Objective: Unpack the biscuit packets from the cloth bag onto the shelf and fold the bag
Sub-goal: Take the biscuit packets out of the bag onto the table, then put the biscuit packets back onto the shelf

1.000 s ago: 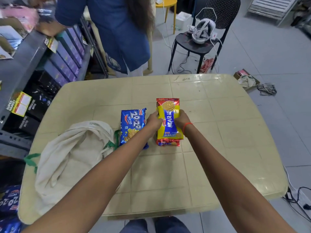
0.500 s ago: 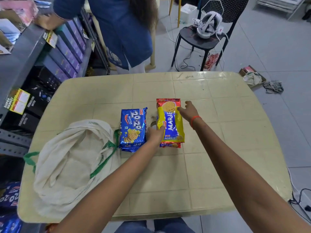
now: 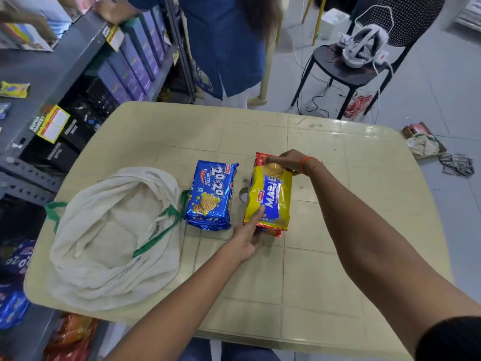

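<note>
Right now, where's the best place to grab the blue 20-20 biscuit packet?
Probably across its long sides near the middle, coming from above. The 20-20 packet lies flat on the table, free of both hands, with the cloth bag close on its left.

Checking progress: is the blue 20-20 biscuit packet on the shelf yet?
No, the blue 20-20 biscuit packet lies on the beige table.

Blue packet with white lettering; yellow packet with blue band, red ends. Cream cloth bag, green handles. Pale beige table, moulded tile grid. Orange wristband.
</note>
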The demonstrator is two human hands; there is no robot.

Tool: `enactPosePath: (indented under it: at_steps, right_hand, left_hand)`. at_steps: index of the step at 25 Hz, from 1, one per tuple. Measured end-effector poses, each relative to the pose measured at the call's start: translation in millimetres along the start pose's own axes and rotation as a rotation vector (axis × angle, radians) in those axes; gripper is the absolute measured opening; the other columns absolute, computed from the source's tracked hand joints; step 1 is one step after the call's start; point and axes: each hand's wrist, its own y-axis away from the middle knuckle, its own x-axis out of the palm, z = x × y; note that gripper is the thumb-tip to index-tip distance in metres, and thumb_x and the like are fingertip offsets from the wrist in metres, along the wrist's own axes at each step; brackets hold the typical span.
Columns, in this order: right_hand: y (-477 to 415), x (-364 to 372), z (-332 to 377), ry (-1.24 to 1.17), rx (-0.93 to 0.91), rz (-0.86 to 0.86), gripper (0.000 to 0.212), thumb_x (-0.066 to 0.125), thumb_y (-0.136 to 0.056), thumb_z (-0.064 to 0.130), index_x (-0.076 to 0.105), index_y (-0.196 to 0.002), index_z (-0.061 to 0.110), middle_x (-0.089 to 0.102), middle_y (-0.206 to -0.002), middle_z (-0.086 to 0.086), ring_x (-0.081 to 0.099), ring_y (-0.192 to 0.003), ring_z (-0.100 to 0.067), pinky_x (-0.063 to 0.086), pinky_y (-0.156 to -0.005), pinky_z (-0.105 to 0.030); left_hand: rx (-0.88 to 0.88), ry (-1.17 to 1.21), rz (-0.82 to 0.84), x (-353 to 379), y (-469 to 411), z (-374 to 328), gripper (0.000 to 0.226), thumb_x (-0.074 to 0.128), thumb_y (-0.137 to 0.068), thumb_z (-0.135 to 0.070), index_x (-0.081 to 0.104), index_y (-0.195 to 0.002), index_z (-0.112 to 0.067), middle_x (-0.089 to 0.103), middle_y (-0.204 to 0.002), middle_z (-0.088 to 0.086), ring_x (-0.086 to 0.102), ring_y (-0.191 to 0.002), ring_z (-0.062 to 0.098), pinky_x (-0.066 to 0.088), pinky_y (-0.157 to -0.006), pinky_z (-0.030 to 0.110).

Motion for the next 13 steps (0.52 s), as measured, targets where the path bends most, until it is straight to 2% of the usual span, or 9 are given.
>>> enactPosePath:
  at_steps: [2, 4, 6, 8, 10, 11, 13]
  right_hand:
    - [2.2, 1.0, -7.0, -0.057, 0.008, -0.006, 0.046, 0.063, -0.078, 0.056, 0.06, -0.087, 0.01, 0.061, -0.095, -0.007, 0.056, -0.086, -0.018, 0.047, -0.075, -0.03]
    - [8.4, 3.6, -15.5, -0.114, 0.036, 0.009, 0.047, 0.066, -0.075, 0.055, 0.061, -0.09, 0.01, 0.062, -0.094, -0.007, 0.058, -0.08, -0.016, 0.05, -0.068, -0.027]
    - [15.0, 5.7, -24.2, -0.163, 0.076, 0.043, 0.056, 0.068, -0.07, 0.058, 0.062, -0.098, 0.01, 0.067, -0.103, -0.009, 0.063, -0.084, -0.018, 0.052, -0.065, -0.026]
    - [22.6, 6.1, -33.0, -0.161, 0.11, 0.07, 0.075, 0.066, -0.06, 0.068, 0.062, -0.11, 0.012, 0.066, -0.117, -0.01, 0.062, -0.094, -0.02, 0.051, -0.067, -0.027]
    - [33.7, 10.2, -45.7, -0.145, 0.159, 0.102, 0.09, 0.061, -0.052, 0.075, 0.057, -0.12, 0.017, 0.063, -0.122, -0.007, 0.06, -0.102, -0.02, 0.048, -0.067, -0.029]
    - [41.1, 13.4, -51.3, -0.164, 0.186, 0.134, 0.094, 0.061, -0.049, 0.077, 0.055, -0.123, 0.019, 0.061, -0.123, -0.006, 0.059, -0.107, -0.021, 0.048, -0.071, -0.031]
    - [56.0, 21.3, -61.5, -0.219, 0.231, 0.225, 0.099, 0.065, -0.045, 0.079, 0.052, -0.125, 0.022, 0.06, -0.126, -0.004, 0.057, -0.113, -0.022, 0.049, -0.086, -0.038]
  left_hand:
    - [-0.011, 0.021, -0.004, -1.5, 1.2, -0.7, 0.056, 0.073, -0.078, -0.037, 0.051, -0.123, -0.012, 0.062, -0.118, 0.008, 0.056, -0.109, 0.023, 0.039, -0.107, 0.05]
    - [-0.011, 0.049, -0.011, -4.0, 4.2, -0.8, 0.059, 0.075, -0.076, -0.035, 0.05, -0.124, -0.013, 0.061, -0.118, 0.01, 0.054, -0.116, 0.027, 0.036, -0.11, 0.052]
    - [0.01, 0.083, -0.007, -6.0, 9.7, -1.2, 0.059, 0.076, -0.074, -0.033, 0.051, -0.124, -0.012, 0.063, -0.12, 0.011, 0.059, -0.109, 0.028, 0.049, -0.094, 0.048]
    - [0.031, 0.11, -0.011, -9.8, 12.2, 1.1, 0.062, 0.078, -0.073, -0.033, 0.053, -0.126, -0.012, 0.065, -0.121, 0.012, 0.063, -0.099, 0.027, 0.055, -0.077, 0.043]
    - [0.03, 0.115, -0.016, -16.0, 19.7, 3.8, 0.061, 0.077, -0.073, -0.035, 0.055, -0.126, -0.013, 0.066, -0.122, 0.013, 0.065, -0.096, 0.028, 0.057, -0.072, 0.041]
    - [0.024, 0.113, -0.018, -20.6, 21.6, 5.9, 0.06, 0.076, -0.073, -0.037, 0.057, -0.125, -0.013, 0.067, -0.122, 0.014, 0.066, -0.094, 0.028, 0.059, -0.069, 0.039]
    - [0.016, 0.105, -0.022, -30.0, 29.6, 9.4, 0.06, 0.075, -0.072, -0.041, 0.058, -0.123, -0.014, 0.067, -0.12, 0.014, 0.067, -0.089, 0.028, 0.06, -0.062, 0.036]
